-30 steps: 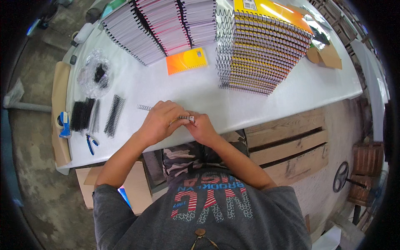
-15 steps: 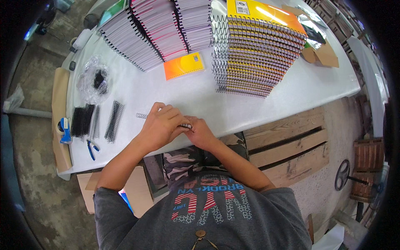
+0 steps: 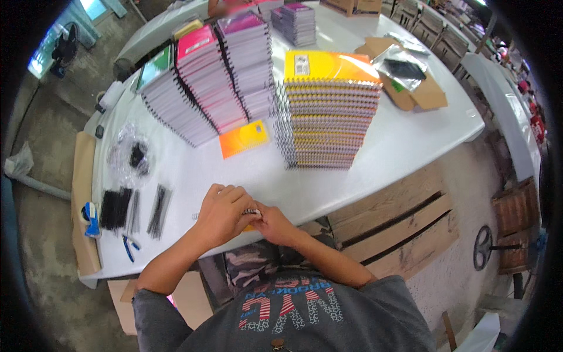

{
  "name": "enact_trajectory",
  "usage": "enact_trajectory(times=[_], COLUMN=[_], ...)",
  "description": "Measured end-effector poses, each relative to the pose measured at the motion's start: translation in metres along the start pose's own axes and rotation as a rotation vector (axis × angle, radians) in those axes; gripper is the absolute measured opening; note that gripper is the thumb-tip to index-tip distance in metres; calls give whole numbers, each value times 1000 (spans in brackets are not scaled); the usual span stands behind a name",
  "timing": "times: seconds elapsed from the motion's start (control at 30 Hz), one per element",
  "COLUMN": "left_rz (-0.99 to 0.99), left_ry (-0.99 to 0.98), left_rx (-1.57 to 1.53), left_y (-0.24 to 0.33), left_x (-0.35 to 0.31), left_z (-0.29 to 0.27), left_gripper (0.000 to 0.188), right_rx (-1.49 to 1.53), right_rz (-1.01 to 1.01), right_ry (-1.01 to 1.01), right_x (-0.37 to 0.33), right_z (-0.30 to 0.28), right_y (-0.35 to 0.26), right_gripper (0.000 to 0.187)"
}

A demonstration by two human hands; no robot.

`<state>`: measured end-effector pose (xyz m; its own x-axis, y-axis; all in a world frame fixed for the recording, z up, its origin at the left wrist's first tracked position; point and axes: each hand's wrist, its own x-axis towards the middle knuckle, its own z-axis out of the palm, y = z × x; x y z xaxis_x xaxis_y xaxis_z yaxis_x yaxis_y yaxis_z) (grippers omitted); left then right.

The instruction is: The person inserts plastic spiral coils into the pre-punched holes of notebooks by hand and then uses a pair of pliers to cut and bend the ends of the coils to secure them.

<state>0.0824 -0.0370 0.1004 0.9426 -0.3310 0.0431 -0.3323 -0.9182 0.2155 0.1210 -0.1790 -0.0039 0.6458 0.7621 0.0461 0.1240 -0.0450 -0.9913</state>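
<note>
My left hand (image 3: 223, 216) and my right hand (image 3: 273, 223) meet near the table's front edge, above my lap. Between them is a small notebook, mostly hidden, with a bit of its orange cover (image 3: 248, 227) showing under the fingers. A wire spiral coil (image 3: 195, 216) pokes out on the left of my left hand, whose fingers bend over the binding edge. The right thumb and fingers pinch the notebook's other end. Farther off lies a yellow-orange notebook cover (image 3: 244, 139), flat on the white table (image 3: 199, 170), in front of the notebook stacks.
Tall stacks of yellow spiral notebooks (image 3: 328, 126) and pink notebooks (image 3: 202, 82) stand ahead. On the left lie black coils (image 3: 115, 209), blue-handled pliers (image 3: 130, 249), a blue tape dispenser (image 3: 91, 220) and a clear plastic bag (image 3: 130, 154). Opened cardboard (image 3: 431, 94) is at the back right.
The view has tilted upward, showing more of the far table and another person's arm there. My hands stay together on the notebook; a sliver of orange cover now shows beneath them.
</note>
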Motion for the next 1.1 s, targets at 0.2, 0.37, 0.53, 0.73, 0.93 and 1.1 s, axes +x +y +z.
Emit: enact_trajectory(times=[0.2, 0.37, 0.53, 0.73, 0.93, 1.1], left_rz=[-61, 205, 166, 188, -214, -206], left_ry=[130, 959, 987, 480, 1032, 1238], left_rx=[-217, -935, -1283, -219, -357, -619], left_y=[23, 76, 92, 74, 34, 46], left_x=[37, 132, 178, 196, 189, 191], left_z=[-115, -129, -130, -76, -59, -43], left_gripper=[42, 40, 30, 46, 36, 22], right_rx=[-386, 288, -43, 185, -144, -183], right_rz=[-852, -1022, -708, -474, -441, -440], right_ry=[631, 839, 1183, 903, 1070, 1205], right_x=[-23, 15, 38, 46, 45, 43], right_z=[-120, -165, -183, -210, -195, -186], right_y=[-114, -201, -191, -127, -128, -128], right_gripper=[28, 30, 54, 65, 48, 37])
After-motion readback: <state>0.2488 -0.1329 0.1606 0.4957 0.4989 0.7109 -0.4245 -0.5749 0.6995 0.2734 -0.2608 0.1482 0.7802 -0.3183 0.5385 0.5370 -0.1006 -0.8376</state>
